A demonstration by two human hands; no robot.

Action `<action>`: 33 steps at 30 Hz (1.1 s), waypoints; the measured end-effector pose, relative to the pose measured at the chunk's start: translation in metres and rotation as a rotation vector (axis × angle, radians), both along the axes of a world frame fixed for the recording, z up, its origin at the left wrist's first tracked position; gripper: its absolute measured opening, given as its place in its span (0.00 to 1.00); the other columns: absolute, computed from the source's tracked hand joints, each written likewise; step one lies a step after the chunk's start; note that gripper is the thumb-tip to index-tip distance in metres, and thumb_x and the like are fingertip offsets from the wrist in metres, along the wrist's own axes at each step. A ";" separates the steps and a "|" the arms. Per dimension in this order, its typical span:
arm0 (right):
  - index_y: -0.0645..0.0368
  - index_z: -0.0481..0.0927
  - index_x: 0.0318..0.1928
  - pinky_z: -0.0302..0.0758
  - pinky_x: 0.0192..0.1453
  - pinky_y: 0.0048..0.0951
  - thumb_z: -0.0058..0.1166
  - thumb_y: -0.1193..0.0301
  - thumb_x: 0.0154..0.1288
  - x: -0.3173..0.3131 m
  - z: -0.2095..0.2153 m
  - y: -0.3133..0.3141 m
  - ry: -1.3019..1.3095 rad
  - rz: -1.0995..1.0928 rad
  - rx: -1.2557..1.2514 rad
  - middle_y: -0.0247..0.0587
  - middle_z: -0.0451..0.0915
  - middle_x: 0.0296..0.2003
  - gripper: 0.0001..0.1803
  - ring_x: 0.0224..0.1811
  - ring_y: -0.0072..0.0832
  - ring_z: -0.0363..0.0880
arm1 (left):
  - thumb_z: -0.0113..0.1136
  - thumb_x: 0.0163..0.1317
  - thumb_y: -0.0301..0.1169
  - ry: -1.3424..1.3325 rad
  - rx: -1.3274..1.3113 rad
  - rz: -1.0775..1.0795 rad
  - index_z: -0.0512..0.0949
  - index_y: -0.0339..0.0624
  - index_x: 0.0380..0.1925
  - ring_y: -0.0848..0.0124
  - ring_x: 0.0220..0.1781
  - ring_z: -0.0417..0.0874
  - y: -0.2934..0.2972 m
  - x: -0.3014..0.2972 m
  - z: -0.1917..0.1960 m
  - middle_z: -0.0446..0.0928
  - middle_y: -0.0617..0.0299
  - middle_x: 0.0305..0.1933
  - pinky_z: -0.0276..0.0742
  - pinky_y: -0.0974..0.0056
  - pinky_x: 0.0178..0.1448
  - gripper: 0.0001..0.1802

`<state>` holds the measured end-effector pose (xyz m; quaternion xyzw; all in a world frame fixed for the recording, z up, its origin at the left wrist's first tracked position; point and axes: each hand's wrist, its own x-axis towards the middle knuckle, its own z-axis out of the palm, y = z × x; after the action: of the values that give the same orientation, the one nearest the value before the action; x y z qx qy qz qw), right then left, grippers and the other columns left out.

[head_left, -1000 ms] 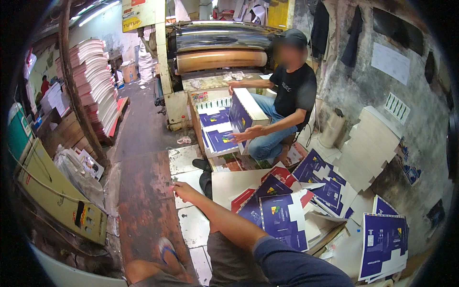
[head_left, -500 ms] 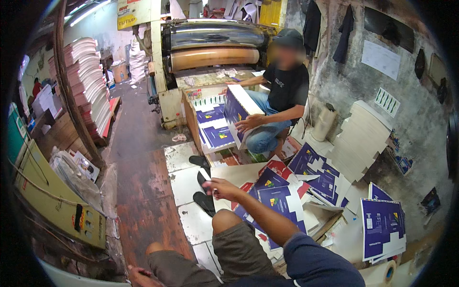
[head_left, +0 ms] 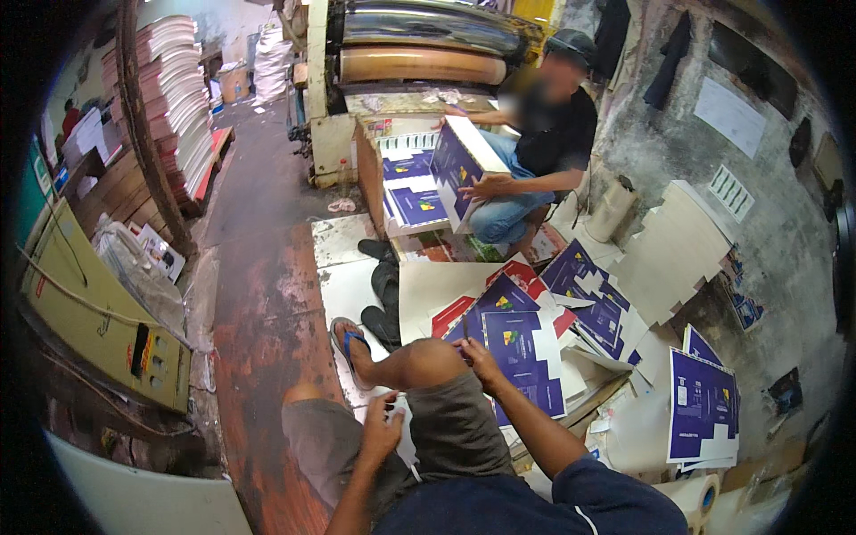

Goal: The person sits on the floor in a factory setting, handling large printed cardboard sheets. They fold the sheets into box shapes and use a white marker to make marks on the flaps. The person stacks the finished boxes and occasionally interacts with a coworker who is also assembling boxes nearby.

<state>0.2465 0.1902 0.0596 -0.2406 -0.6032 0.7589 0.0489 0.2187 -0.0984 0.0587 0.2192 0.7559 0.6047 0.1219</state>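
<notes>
Purple printed sheet (head_left: 526,357) under right hand (head_left: 481,361).

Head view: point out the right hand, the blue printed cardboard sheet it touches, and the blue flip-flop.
right hand (head_left: 479,358), head view, back of the hand
blue printed cardboard sheet (head_left: 528,352), head view, middle of its printed face
blue flip-flop (head_left: 343,337), head view, its strap

I count two people here: me and one co-worker (head_left: 544,134). One blue flip-flop (head_left: 349,343) is on my foot, two black shoes (head_left: 385,299) beside it.
</notes>
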 end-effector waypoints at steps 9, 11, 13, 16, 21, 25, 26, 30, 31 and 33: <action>0.52 0.76 0.45 0.60 0.22 0.21 0.44 0.55 0.74 -0.026 0.042 0.000 0.216 -0.228 -0.140 0.28 0.69 0.22 0.16 0.20 0.16 0.66 | 0.53 0.61 0.22 -0.006 -0.118 -0.101 0.73 0.32 0.42 0.64 0.38 0.78 0.013 -0.011 -0.023 0.76 0.55 0.34 0.72 0.65 0.48 0.10; 0.54 0.76 0.48 0.62 0.25 0.19 0.43 0.55 0.75 -0.023 0.072 -0.003 0.254 -0.282 -0.075 0.26 0.68 0.22 0.17 0.21 0.15 0.64 | 0.51 0.61 0.23 -0.028 0.079 -0.080 0.72 0.30 0.40 0.66 0.40 0.77 0.016 -0.008 -0.027 0.75 0.55 0.36 0.71 0.65 0.48 0.08; 0.55 0.76 0.48 0.62 0.27 0.18 0.42 0.56 0.75 -0.016 0.064 0.000 0.296 -0.279 -0.120 0.26 0.68 0.22 0.17 0.22 0.14 0.65 | 0.49 0.63 0.24 -0.068 0.075 0.111 0.71 0.30 0.39 0.67 0.40 0.75 -0.012 -0.013 -0.061 0.74 0.56 0.37 0.71 0.66 0.47 0.07; 0.55 0.76 0.47 0.63 0.27 0.18 0.42 0.55 0.75 -0.003 0.060 0.016 0.253 -0.404 -0.205 0.26 0.68 0.22 0.18 0.23 0.14 0.66 | 0.47 0.65 0.25 0.006 0.028 0.169 0.71 0.30 0.38 0.68 0.40 0.74 -0.022 -0.001 -0.041 0.73 0.57 0.37 0.69 0.67 0.47 0.08; 0.53 0.75 0.46 0.59 0.20 0.20 0.41 0.55 0.76 -0.019 0.064 0.015 0.214 -0.345 -0.040 0.26 0.68 0.20 0.17 0.17 0.14 0.62 | 0.48 0.67 0.26 -0.038 -0.002 0.093 0.71 0.32 0.39 0.70 0.39 0.72 -0.023 0.019 0.011 0.72 0.59 0.37 0.69 0.67 0.46 0.07; 0.57 0.77 0.46 0.63 0.24 0.20 0.40 0.56 0.76 -0.033 0.040 0.021 0.188 -0.254 0.101 0.28 0.71 0.20 0.19 0.20 0.16 0.67 | 0.51 0.66 0.24 0.018 0.004 0.235 0.72 0.35 0.40 0.66 0.41 0.75 -0.035 -0.005 0.022 0.74 0.57 0.39 0.71 0.63 0.49 0.06; 0.57 0.77 0.46 0.63 0.24 0.20 0.40 0.57 0.76 -0.032 0.030 0.024 0.185 -0.264 0.094 0.28 0.71 0.20 0.18 0.20 0.16 0.67 | 0.51 0.66 0.24 0.081 -0.094 0.294 0.72 0.34 0.41 0.64 0.42 0.75 -0.041 -0.009 0.035 0.74 0.56 0.40 0.71 0.62 0.50 0.06; 0.58 0.78 0.47 0.65 0.27 0.20 0.41 0.60 0.75 -0.026 -0.022 0.033 0.137 -0.370 0.079 0.29 0.74 0.22 0.17 0.22 0.16 0.68 | 0.52 0.68 0.26 0.224 -0.116 0.424 0.72 0.31 0.43 0.59 0.45 0.76 -0.081 -0.041 0.014 0.74 0.51 0.43 0.72 0.58 0.54 0.09; 0.58 0.79 0.47 0.65 0.29 0.20 0.41 0.59 0.75 -0.022 -0.040 0.037 0.109 -0.405 0.084 0.30 0.74 0.23 0.17 0.23 0.16 0.68 | 0.52 0.68 0.26 0.267 -0.186 0.435 0.72 0.31 0.44 0.59 0.45 0.76 -0.085 -0.048 0.012 0.73 0.50 0.43 0.72 0.57 0.54 0.09; 0.58 0.80 0.46 0.68 0.33 0.21 0.42 0.60 0.74 -0.012 -0.065 0.042 0.026 -0.430 0.004 0.32 0.76 0.25 0.17 0.26 0.19 0.71 | 0.53 0.68 0.27 0.357 -0.326 0.458 0.72 0.30 0.45 0.57 0.46 0.75 -0.091 -0.059 0.012 0.73 0.48 0.43 0.72 0.56 0.55 0.11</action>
<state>0.2348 0.2322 -0.0058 -0.3539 -0.5389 0.7328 0.2178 0.1597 -0.1891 0.0709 0.1237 0.8818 0.4394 -0.1182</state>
